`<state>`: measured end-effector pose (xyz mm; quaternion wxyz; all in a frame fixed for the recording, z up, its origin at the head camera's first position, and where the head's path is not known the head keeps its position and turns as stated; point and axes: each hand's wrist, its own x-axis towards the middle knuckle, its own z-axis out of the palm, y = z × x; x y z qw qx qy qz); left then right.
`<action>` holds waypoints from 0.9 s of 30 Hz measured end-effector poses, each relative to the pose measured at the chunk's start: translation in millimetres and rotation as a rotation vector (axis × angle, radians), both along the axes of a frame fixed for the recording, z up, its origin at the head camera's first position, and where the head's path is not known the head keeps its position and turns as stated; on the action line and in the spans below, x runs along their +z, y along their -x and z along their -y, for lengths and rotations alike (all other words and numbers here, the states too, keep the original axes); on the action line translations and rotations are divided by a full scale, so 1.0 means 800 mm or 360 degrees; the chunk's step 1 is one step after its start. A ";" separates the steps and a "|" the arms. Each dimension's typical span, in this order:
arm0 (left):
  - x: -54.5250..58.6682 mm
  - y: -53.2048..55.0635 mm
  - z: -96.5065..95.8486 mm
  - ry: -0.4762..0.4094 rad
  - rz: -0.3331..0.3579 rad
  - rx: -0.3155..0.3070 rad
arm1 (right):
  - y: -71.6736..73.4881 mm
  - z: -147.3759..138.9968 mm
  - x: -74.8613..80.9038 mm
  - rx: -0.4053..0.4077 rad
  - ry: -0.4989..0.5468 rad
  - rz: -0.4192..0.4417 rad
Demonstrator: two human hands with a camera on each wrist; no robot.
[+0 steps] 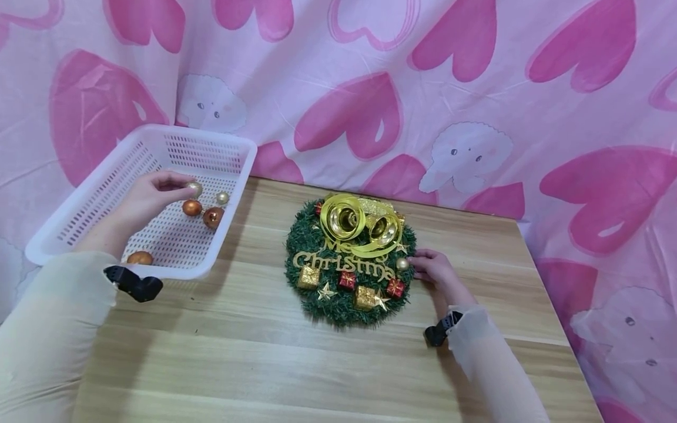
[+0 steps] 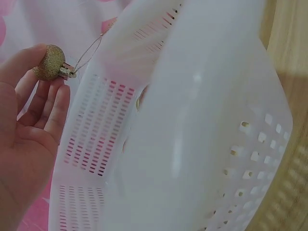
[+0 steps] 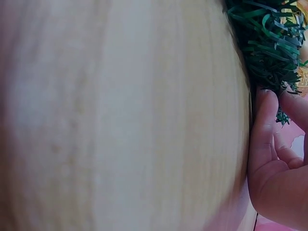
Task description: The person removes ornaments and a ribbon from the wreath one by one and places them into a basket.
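My left hand is over the white slotted plastic basket, pinching a gold glitter Christmas ball between thumb and fingers. A metallic cap and a thin string loop show on the ball in the left wrist view. My right hand grips the right edge of a green Christmas wreath lying on the table, with thumb and finger at its tinsel. Gold bells with yellow-gold ribbon, gold "Christmas" lettering, small gift boxes and stars decorate it. A small gold ball sits at its right side, beside my fingertips.
In the basket lie copper-coloured balls and a small pale gold ball. The basket stands at the left of the wooden table. A pink heart-patterned cloth hangs behind and at the right.
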<state>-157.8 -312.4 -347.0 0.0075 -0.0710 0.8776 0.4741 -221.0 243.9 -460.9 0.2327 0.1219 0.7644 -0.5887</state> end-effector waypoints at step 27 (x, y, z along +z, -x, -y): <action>-0.016 -0.010 0.011 0.0164 0.0103 -0.0127 | -0.001 0.003 0.001 -0.0006 -0.0025 -0.0002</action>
